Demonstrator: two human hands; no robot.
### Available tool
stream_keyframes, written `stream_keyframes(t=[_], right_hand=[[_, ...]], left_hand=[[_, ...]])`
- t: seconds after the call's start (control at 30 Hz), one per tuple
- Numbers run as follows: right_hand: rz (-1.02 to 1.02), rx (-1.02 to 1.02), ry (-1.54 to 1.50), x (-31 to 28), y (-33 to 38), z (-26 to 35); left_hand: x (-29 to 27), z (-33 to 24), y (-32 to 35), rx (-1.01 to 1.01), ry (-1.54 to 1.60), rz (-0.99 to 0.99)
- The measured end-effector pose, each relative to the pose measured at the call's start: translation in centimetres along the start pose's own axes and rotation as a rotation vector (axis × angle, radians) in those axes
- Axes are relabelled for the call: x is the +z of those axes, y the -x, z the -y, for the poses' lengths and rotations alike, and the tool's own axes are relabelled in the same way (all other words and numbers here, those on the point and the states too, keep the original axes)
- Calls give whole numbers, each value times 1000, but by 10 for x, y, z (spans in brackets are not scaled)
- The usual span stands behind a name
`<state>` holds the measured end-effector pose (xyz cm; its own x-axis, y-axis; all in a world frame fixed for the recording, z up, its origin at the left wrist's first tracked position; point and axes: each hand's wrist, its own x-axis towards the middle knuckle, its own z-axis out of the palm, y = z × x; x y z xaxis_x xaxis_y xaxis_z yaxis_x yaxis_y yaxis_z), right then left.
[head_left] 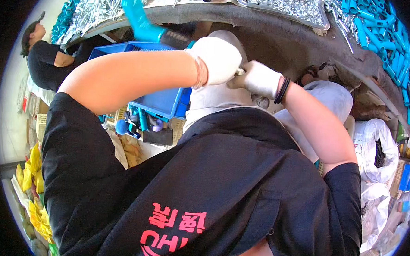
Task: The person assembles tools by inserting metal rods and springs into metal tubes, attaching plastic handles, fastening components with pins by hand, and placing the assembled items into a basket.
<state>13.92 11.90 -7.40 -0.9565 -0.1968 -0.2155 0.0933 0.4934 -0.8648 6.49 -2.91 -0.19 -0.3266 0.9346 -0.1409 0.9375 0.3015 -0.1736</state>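
Observation:
Both my hands wear white gloves and meet above my lap. My left hand (216, 56) is closed, the back of its glove showing and its fingertips mostly hidden. My right hand (259, 81) is closed too, thumb and fingers pinched together against the left hand's fingertips. A small whitish bit shows where they meet; whether it is glove cloth or a separate piece, I cannot tell. Just beyond my left hand, a bent teal piece (143, 25) with a dark ribbed end leans over a blue plastic crate (176, 103). My grey-trousered knees lie beneath the hands.
Ahead, a worktable (285, 21) bears heaps of small metal parts (285, 4) and, at right, many teal plastic tubes (394, 50). Another person (46, 64) is at the far left. White sacks (375, 151) stand at right; yellow bags (35, 188) lie at left.

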Motion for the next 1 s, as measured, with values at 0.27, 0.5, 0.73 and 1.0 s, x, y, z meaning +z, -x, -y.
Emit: stream_keyframes(t=[0.27, 0.5, 0.73, 1.0], right_hand=[[-349, -561, 1176, -7, 5, 16], [216, 65, -140, 4, -4, -20], [532, -240, -1104, -39, 11, -18], [-676, -592, 523, -32, 32, 61]], left_hand=[[4, -4, -1, -198, 458, 458], [-8, -20, 3, -93, 49, 132], [-25, 21, 7, -101, 126, -183], [-27, 3, -2, -185, 1676, -1131]])
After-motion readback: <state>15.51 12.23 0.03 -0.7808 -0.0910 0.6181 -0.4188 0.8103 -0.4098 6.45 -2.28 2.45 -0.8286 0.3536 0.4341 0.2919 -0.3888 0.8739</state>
